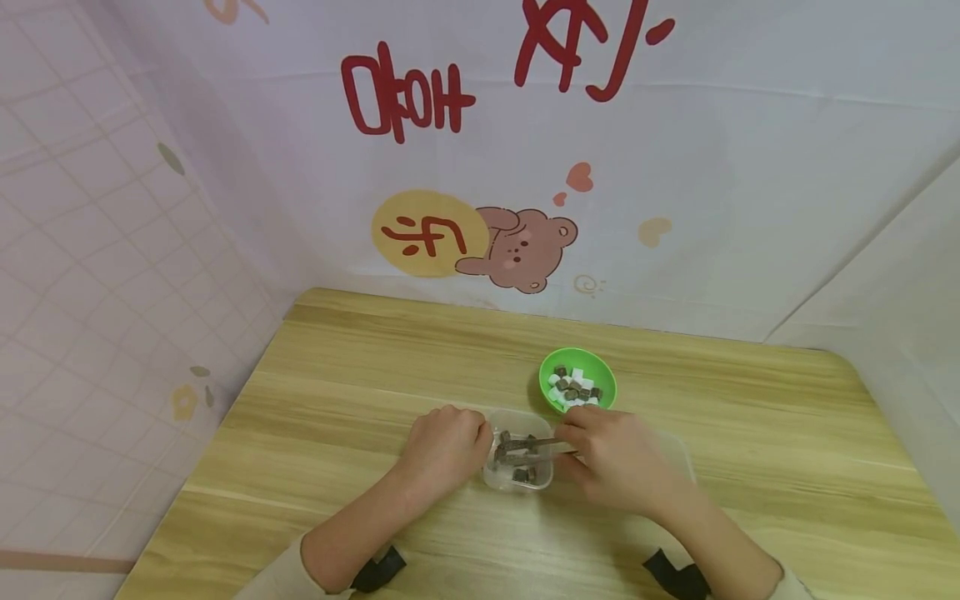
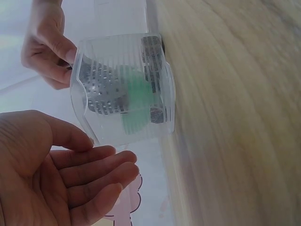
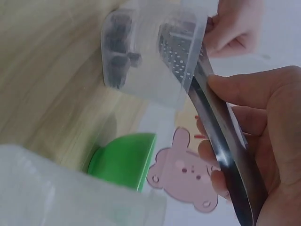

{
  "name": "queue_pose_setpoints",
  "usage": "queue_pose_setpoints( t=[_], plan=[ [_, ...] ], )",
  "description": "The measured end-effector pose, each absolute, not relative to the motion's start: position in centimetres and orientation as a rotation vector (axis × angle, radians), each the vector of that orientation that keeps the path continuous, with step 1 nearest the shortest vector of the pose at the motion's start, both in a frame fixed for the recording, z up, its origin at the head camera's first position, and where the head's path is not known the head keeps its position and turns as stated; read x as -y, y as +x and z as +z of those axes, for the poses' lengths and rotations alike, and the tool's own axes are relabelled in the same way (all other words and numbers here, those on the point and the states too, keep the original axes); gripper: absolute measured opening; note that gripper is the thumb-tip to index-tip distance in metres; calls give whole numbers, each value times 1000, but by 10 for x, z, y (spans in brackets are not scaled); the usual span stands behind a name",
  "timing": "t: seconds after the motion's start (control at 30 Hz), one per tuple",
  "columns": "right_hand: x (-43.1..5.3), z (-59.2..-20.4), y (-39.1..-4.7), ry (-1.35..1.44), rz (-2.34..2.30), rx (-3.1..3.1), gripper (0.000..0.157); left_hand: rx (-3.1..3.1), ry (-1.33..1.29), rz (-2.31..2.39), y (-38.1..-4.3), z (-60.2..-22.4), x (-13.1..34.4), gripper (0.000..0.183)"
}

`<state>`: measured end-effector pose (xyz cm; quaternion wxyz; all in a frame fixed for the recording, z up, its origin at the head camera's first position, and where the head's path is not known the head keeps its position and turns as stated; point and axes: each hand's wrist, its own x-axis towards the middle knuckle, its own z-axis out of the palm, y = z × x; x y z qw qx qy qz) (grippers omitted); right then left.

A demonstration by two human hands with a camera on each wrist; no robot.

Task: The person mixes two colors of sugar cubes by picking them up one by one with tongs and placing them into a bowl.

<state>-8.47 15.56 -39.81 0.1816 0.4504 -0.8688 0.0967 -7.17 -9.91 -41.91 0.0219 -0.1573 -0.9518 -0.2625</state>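
My left hand [image 1: 447, 447] pinches the near-left rim of a small clear plastic container [image 2: 115, 136] between thumb and fingertips. Several dark brown cubes [image 1: 522, 475] lie at the bottom of this container. In my right hand [image 1: 621, 460] is a pair of metal tongs [image 3: 221, 141], gripped between thumb and fingers. Their perforated ends reach down inside the container; whether a cube sits between them I cannot tell. Just behind the right hand stands a green bowl [image 1: 609, 398] with white and dark brown cubes mixed in it.
A second translucent container [image 3: 61, 188] stands to the right, partly hidden by the right hand and forearm. The wood-grain table [image 1: 337, 392] ends at a printed white cloth [image 1: 712, 167] at the back. Dark straps [image 1: 378, 571] show under the wrists.
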Motion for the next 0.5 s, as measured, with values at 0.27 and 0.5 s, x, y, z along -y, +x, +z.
queue_pose_setpoints(
  t=[0.27,0.5],
  plan=[
    [-176,-395,-84,1192,381,2402,20,2960,-466,-815,-71,-419,99,52],
    [-193,-394,-88,1095,457,2321,54,2956,-477,-806,-71,-420,99,52]
  ],
)
